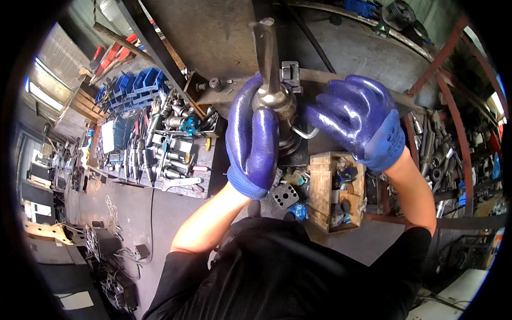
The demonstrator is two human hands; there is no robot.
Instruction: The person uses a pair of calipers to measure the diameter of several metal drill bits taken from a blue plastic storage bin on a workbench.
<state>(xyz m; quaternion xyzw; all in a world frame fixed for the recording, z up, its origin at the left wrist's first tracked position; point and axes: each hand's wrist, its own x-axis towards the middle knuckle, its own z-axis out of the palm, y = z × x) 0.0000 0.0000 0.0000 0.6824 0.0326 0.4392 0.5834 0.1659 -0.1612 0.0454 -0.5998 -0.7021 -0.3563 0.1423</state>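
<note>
A large shiny metal drill bit point(266, 56) stands upright in a round steel tool holder point(276, 100). My left hand point(252, 140), in a purple coated glove, wraps round the holder from the left, its thumb along the near side. From the holder's right side sticks out a bent hex key point(306, 133). My right hand point(354, 114), gloved alike, hovers just right of the holder with its fingers partly bent and apart. Its fingertips come close to the hex key; I see no grip on it. The lower part of the holder is partly hidden by the left hand.
A bench point(181, 189) on the left bears many tool holders, cutters and blue bins point(146, 80). Below my right hand a wooden crate point(321, 184) holds loose parts. A metal block point(290, 74) sits behind the holder. Red frame bars point(453, 114) rise on the right beside stacked metal parts.
</note>
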